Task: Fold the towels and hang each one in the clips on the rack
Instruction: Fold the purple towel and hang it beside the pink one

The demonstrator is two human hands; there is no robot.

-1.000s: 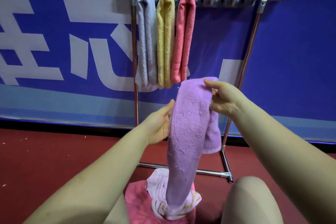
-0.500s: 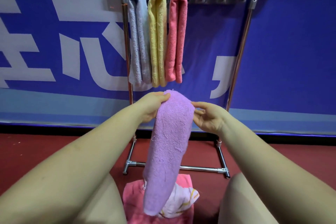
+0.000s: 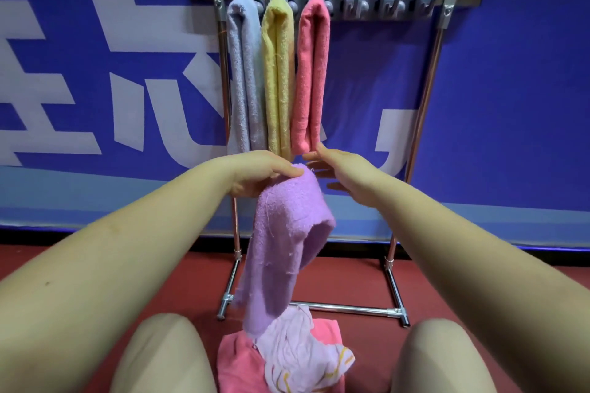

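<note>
1. Blue banner wall behind, red floor (image 3: 95,265) below; the rack (image 3: 442,41) stands between.
2. Left hand (image 3: 255,172) has its grip pinched shut on the purple towel's (image 3: 281,249) top fold; right hand (image 3: 341,169) hovers just beside, fingers spread, holding nothing.
3. From the grip, the purple towel hangs straight down, long axis vertical, fuzzy and loosely doubled.
4. Free clips (image 3: 383,5) lie above and right of the grip, beside the coral towel (image 3: 311,73); the right hand looks nearer.

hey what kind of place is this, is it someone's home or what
Probably not a home; it looks like a staged indoor spot, perhaps a sports hall. A blue banner with large white lettering forms the backdrop, the red floor is bare, and a freestanding metal clip rack stands on it.
</note>
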